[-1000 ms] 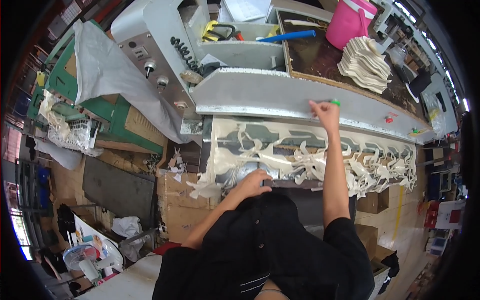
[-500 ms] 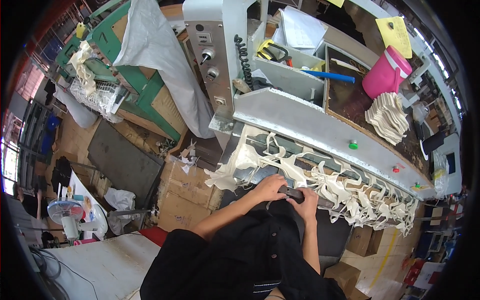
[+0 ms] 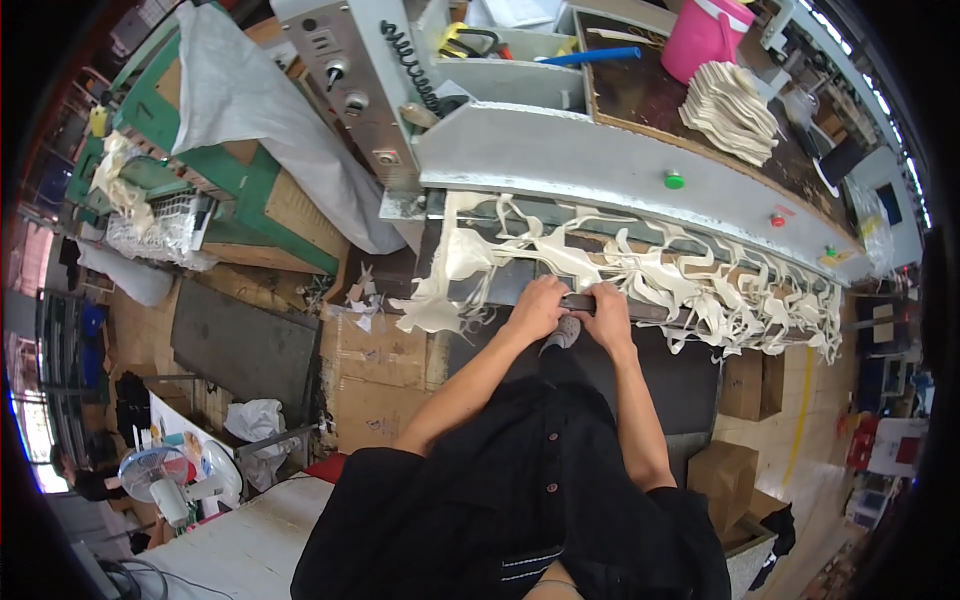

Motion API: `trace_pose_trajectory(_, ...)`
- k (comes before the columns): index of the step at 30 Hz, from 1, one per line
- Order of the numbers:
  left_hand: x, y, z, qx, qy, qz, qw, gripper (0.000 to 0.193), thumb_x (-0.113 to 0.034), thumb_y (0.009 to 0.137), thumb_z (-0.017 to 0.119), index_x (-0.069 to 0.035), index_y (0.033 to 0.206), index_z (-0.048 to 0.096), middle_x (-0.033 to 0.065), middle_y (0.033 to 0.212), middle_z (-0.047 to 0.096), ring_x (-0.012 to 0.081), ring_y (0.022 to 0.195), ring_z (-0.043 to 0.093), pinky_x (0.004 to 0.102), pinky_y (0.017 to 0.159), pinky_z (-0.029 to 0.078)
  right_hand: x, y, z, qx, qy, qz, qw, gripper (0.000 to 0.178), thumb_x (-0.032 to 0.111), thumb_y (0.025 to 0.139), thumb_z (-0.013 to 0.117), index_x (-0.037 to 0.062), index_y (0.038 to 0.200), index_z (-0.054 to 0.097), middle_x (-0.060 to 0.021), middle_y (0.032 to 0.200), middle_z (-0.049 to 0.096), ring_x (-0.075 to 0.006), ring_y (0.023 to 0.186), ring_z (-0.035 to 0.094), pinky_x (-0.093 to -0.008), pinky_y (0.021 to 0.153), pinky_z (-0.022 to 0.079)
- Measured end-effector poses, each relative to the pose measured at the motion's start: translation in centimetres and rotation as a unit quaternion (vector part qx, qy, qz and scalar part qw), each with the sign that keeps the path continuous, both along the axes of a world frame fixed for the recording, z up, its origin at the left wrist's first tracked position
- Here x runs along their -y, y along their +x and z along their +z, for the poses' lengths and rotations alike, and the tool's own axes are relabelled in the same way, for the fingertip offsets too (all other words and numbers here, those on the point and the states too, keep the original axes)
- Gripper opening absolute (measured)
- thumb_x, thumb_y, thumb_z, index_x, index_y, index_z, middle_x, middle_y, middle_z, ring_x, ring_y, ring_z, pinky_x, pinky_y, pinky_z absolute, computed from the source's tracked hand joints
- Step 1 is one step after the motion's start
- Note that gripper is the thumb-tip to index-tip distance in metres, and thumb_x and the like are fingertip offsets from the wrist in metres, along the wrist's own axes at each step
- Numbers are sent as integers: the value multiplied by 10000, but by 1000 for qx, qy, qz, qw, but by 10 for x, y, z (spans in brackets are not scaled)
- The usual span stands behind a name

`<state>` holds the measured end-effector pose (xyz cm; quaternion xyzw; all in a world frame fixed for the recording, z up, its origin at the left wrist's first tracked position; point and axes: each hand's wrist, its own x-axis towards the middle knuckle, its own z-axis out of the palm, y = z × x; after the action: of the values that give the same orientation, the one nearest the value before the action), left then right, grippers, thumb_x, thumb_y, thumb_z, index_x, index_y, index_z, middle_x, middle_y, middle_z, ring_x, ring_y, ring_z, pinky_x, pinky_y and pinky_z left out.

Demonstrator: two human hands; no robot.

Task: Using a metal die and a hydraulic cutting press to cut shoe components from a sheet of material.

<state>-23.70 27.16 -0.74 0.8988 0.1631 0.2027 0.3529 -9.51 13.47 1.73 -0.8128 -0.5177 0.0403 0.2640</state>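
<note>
My left hand point(image 3: 540, 308) and my right hand point(image 3: 606, 318) are close together at the front edge of the machine bed. Their fingers are closed on a short dark brown bar point(image 3: 577, 302), one hand at each end; its full shape is partly hidden by the fingers. Just beyond them, a cream sheet of cut-out scrap point(image 3: 560, 258) lies over the bed, full of holes, with thin strips hanging over the front edge. A patterned shoe or sock point(image 3: 564, 332) shows below the bar.
A grey machine beam with a green button point(image 3: 674, 179) spans behind the bed. On the shelf above are a stack of cream pieces point(image 3: 730, 115), a pink jug point(image 3: 705, 40) and a blue rod point(image 3: 595, 56). A control column point(image 3: 350, 90) stands left; cardboard boxes point(image 3: 722, 475) sit lower right.
The view has shifted, so the bench sits higher in the picture. Both hands still grip the bar, which was tilted and now looks nearly level along the bed's front edge.
</note>
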Motion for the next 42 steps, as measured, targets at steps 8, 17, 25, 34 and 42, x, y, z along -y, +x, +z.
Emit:
trace_pose_trajectory(8, -5, -10, 10, 1, -49, -70, 996, 283, -173, 811, 806, -26, 1037, 719, 174, 986, 669, 394, 1005, 649, 487, 887, 526, 6, 23, 20, -84, -116, 85, 986, 391, 233, 681, 963, 38, 936, 740, -160, 914, 722, -392, 918, 698, -474, 816, 555)
trace_pose_trajectory(17, -152, 4, -11, 106, -69, 351, 928, 196, -91, 920, 766, -14, 1091, 711, 137, 885, 716, 293, 765, 695, 393, 734, 555, -188, 83, 7, -145, -17, 79, 986, 600, 234, 758, 931, 49, 1274, 687, -165, 1144, 712, -310, 1027, 709, -432, 914, 577)
trace_pose_trajectory(25, -162, -12, -72, 108, 19, 348, 931, 108, -56, 902, 753, -51, 986, 684, 72, 873, 689, 234, 668, 645, 365, 647, 514, -266, 62, -6, 68, -130, 131, 980, 1132, 244, 584, 974, 35, 1545, 413, -226, 1550, 461, -441, 1447, 435, -497, 1253, 351)
trace_pose_trajectory(34, -152, -22, -80, 98, 13, 352, 931, 110, -62, 876, 745, -77, 967, 686, 88, 901, 687, 326, 819, 677, 409, 724, 541, -260, 104, -29, -77, -192, 199, 958, 1172, 252, 435, 978, -8, 1481, 516, -220, 1381, 547, -404, 1311, 520, -448, 1159, 470)
trace_pose_trajectory(42, -147, -19, -63, 156, -164, 413, 882, 195, -73, 873, 772, -72, 1054, 701, 78, 866, 685, 262, 675, 642, 368, 637, 521, -264, 96, 1, -42, -206, 209, 955, 1154, 260, 407, 979, -25, 1436, 543, -211, 1322, 557, -385, 1273, 528, -442, 1147, 444)
